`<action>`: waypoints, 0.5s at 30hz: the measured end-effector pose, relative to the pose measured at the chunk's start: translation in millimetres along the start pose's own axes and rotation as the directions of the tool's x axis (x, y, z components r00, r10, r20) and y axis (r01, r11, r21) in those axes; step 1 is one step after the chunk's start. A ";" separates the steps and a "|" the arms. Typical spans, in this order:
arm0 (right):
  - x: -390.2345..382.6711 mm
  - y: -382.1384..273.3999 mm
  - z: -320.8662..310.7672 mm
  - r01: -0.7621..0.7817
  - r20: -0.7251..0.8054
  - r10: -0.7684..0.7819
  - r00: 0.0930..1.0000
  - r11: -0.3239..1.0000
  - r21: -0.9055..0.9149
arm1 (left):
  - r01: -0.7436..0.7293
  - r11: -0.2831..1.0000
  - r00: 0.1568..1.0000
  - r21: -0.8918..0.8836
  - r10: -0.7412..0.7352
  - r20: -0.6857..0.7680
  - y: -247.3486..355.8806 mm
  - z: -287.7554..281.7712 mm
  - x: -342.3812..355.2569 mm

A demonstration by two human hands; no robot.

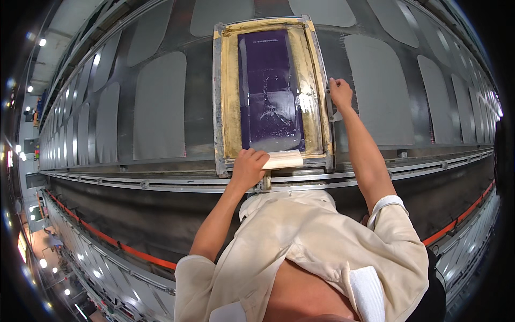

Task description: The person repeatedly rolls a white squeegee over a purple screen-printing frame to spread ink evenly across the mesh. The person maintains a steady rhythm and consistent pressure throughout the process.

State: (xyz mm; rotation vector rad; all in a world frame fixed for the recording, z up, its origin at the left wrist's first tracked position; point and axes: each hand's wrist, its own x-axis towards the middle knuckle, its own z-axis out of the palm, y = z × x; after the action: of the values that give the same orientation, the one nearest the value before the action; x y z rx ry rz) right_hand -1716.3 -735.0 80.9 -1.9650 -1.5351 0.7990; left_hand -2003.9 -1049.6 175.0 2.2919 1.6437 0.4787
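Note:
A screen-printing frame (218, 75) with yellowed borders lies lengthwise before me, its purple mesh panel (265, 53) wet with a clear, glossy substance over the lower half. My left hand (251, 167) is closed on a pale squeegee (285, 159) lying across the frame's near end. At the frame's right outer edge, my right hand (341, 94) has its fingers curled onto a metal side bracket (333, 115); the exact grip is small to see.
Long printing table (201, 96) carries rows of grey cut panels (160, 107) on both sides. A metal rail (134, 182) runs along its near edge, against my body. An orange strip (134, 252) runs lower down. Lit workshop aisle shows at far left.

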 end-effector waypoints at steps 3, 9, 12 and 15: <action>-26.3 -2.8 9.2 0.010 -0.104 -0.012 0.994 1.000 -0.013 | -0.005 0.994 1.000 0.110 0.006 -0.009 7.4 3.5 -7.9; -29.8 -14.7 1.2 0.153 -0.170 -0.137 0.976 0.984 0.086 | -0.026 0.980 0.998 0.197 0.036 -0.046 -13.3 7.3 11.1; -40.2 -16.4 -6.6 0.126 -0.172 -0.108 0.979 0.987 0.096 | -0.031 0.980 0.997 0.199 0.043 -0.057 -48.2 2.7 58.1; -38.4 -16.2 -8.9 0.143 -0.204 -0.124 0.971 0.987 0.079 | -0.047 0.971 0.990 0.235 0.077 -0.121 -102.9 -8.5 133.8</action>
State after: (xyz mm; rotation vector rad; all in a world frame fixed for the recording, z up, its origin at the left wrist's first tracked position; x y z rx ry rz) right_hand -1727.8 -769.1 103.7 -1.7940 -1.4663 0.5887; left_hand -2055.7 -890.1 154.3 2.5357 1.7774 0.4815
